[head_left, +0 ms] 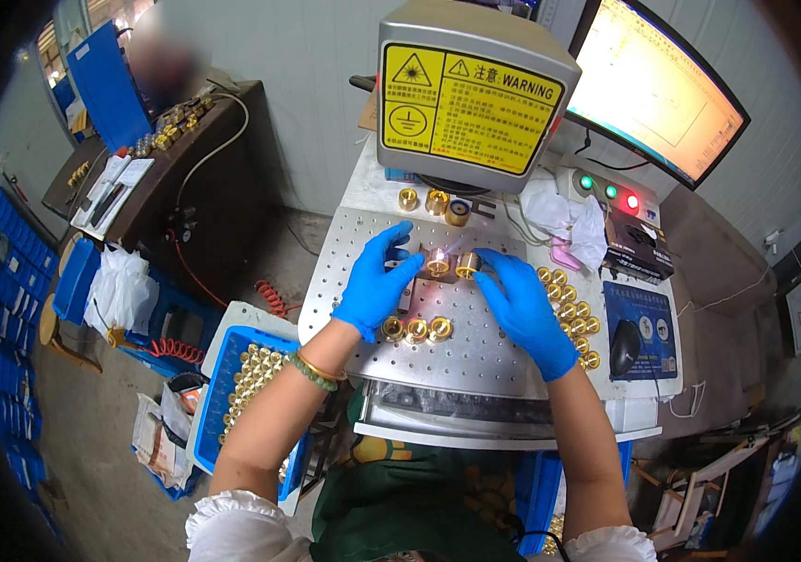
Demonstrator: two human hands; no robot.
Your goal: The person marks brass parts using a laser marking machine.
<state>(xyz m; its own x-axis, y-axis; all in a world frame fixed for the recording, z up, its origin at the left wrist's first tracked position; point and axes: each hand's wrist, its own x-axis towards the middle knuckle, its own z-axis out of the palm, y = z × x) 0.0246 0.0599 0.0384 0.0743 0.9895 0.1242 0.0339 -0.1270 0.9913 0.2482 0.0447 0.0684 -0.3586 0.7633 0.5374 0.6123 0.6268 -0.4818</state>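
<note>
Two brass fittings are side by side at the middle of the perforated metal plate (349, 276), under the marking machine's head (475, 89). The left fitting (438, 263) has a bright glow on it. My left hand (377, 281), in a blue glove, is beside it with thumb and fingers apart, holding nothing. My gloved right hand (524, 304) has its fingertips closed against the right fitting (467, 266). Three brass fittings (416, 329) form a row nearer me. Three more (436, 202) stand behind, one with a dark ring.
Several brass fittings (569, 309) stand in rows right of the plate, beside a black mouse (625, 349) on a blue mat. A control box with lit buttons (609, 192) and a monitor (658, 89) are behind. At lower left, a blue tray (208, 412) holds many fittings.
</note>
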